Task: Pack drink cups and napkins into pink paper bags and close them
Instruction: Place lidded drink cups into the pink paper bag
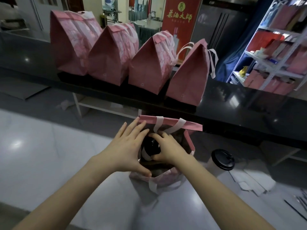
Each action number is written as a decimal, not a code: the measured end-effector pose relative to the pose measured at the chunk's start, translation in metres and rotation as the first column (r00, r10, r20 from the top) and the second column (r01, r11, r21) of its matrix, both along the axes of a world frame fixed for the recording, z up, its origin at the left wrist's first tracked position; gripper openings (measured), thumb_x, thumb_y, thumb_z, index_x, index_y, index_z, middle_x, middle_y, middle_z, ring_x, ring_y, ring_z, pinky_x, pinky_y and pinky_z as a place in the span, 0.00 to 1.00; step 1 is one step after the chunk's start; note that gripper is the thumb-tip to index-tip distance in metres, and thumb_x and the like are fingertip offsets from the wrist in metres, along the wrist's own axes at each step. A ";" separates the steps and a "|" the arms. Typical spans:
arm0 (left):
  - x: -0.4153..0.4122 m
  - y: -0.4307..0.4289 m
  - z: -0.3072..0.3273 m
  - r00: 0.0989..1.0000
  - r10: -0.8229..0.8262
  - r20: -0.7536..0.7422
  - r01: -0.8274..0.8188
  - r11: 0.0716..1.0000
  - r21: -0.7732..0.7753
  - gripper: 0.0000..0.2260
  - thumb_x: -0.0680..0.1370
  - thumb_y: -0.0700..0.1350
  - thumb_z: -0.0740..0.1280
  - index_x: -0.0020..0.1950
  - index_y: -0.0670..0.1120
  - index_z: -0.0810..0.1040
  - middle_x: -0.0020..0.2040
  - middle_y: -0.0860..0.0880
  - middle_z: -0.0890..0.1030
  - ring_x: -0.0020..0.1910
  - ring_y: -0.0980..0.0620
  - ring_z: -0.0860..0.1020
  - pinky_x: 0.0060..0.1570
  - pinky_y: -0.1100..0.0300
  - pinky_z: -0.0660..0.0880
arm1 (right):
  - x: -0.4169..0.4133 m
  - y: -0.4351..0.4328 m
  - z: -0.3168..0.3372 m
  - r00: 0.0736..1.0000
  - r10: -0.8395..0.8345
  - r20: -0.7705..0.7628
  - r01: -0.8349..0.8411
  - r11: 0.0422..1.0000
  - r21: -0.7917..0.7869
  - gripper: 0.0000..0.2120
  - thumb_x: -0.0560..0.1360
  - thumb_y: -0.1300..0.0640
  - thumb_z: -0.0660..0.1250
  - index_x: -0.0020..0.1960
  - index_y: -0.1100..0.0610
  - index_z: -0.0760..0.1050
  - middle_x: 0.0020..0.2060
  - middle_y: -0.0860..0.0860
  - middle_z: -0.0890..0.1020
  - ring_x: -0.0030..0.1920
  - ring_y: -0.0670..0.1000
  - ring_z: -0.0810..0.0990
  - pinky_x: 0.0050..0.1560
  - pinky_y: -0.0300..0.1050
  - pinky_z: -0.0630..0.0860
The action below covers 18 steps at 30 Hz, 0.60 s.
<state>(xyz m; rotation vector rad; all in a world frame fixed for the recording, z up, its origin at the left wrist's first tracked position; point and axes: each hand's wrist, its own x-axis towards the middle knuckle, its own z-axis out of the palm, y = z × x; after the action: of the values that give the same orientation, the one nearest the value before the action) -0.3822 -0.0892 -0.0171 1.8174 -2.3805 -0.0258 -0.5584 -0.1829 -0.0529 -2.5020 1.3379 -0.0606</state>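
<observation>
bag [191, 126]: open, upright on white counter [41, 155], right in front of me
my left fingers [132, 128]: straight, flat on bag's left rim, gripping nothing
my right fingers [160, 136]: curled round black-lidded cup [149, 146], down inside bag
second cup [223, 159]: on counter, just right of bag
napkins [249, 180]: beside second cup
closed bags [149, 67]: four in a row on black ledge [249, 100] behind

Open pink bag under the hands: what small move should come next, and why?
Probably settle the cup onto the floor of the open bag and let go. The right hand grips its black lid with curled fingers inside, while the left hand holds the mouth wide; the top is not yet folded.
</observation>
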 end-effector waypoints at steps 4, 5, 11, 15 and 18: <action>0.010 -0.007 -0.004 1.000 -0.002 -0.001 0.002 0.999 0.046 0.61 0.58 0.78 0.63 0.79 0.48 0.42 0.79 0.51 0.38 0.73 0.54 0.26 0.73 0.52 0.32 | 0.008 -0.004 -0.004 0.998 0.034 -0.058 -0.033 0.999 0.019 0.41 0.67 0.46 0.73 0.75 0.45 0.58 0.71 0.52 0.67 0.68 0.58 0.65 0.68 0.53 0.67; 0.012 -0.009 -0.005 1.000 0.000 -0.007 0.000 0.999 0.053 0.61 0.58 0.78 0.63 0.79 0.48 0.42 0.79 0.51 0.38 0.73 0.54 0.26 0.72 0.52 0.32 | 0.009 -0.005 -0.003 0.995 0.051 -0.084 -0.049 0.999 0.019 0.41 0.67 0.46 0.73 0.75 0.46 0.58 0.70 0.53 0.67 0.68 0.58 0.66 0.67 0.53 0.68; 0.019 -0.019 -0.007 0.999 -0.023 -0.036 0.026 0.996 0.082 0.60 0.59 0.78 0.63 0.79 0.48 0.41 0.79 0.52 0.38 0.73 0.55 0.26 0.70 0.55 0.29 | 0.018 -0.010 -0.008 0.974 0.100 -0.203 -0.101 0.995 0.004 0.41 0.68 0.48 0.73 0.76 0.48 0.58 0.67 0.54 0.69 0.64 0.59 0.69 0.65 0.53 0.70; 0.019 -0.025 -0.010 0.997 -0.050 -0.062 0.056 0.994 0.093 0.59 0.60 0.78 0.62 0.79 0.49 0.40 0.79 0.53 0.38 0.72 0.55 0.25 0.70 0.55 0.29 | 0.022 -0.009 -0.022 0.978 0.079 -0.193 -0.079 0.997 0.004 0.41 0.69 0.48 0.73 0.76 0.48 0.57 0.71 0.53 0.67 0.67 0.59 0.66 0.68 0.54 0.68; 0.023 -0.028 -0.010 0.996 -0.070 -0.064 0.076 0.991 0.108 0.58 0.61 0.78 0.60 0.79 0.49 0.41 0.79 0.53 0.38 0.72 0.55 0.25 0.71 0.53 0.30 | 0.027 -0.015 -0.021 0.967 0.086 -0.241 -0.084 0.996 0.021 0.41 0.70 0.48 0.72 0.77 0.46 0.54 0.74 0.54 0.63 0.69 0.59 0.64 0.69 0.55 0.65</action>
<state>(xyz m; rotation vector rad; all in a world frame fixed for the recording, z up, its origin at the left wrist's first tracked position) -0.3592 -0.1176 -0.0276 1.7472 -2.4475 -0.2211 -0.5317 -0.1979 -0.0742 -2.6205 1.3110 0.2782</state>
